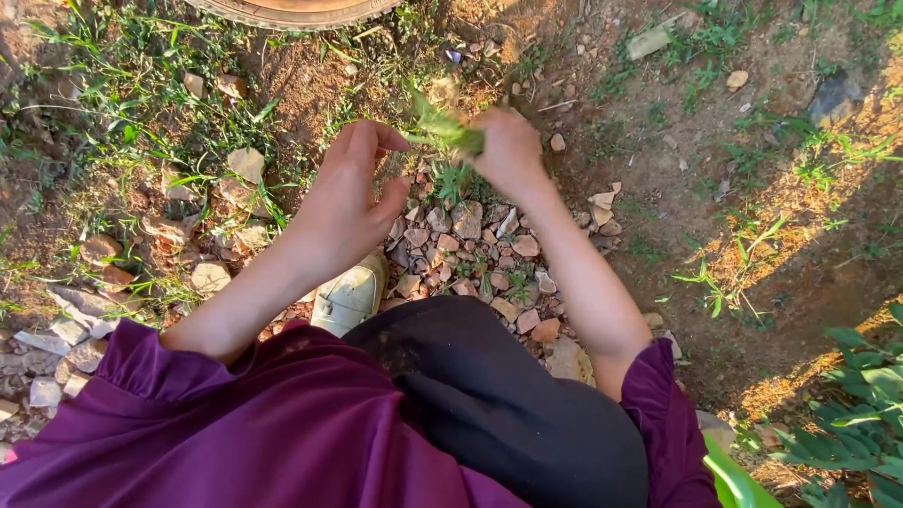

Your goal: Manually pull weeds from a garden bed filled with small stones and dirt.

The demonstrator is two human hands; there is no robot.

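My right hand (513,150) is closed around a small bunch of green weed stems (447,129), held above the stony ground. My left hand (348,202) hovers just left of the bunch, fingers curled and apart, thumb and forefinger near the leaf tips but holding nothing that I can see. Below the bunch a small green weed (451,179) grows among the stones. Purple sleeves cover both my upper arms.
Loose stones (470,254) and bare soil lie under my hands, grass (122,103) at the left. A pale shoe (353,293) shows beneath my left wrist. A tyre edge (292,11) is at the top. Leafy plants (865,414) stand at the lower right.
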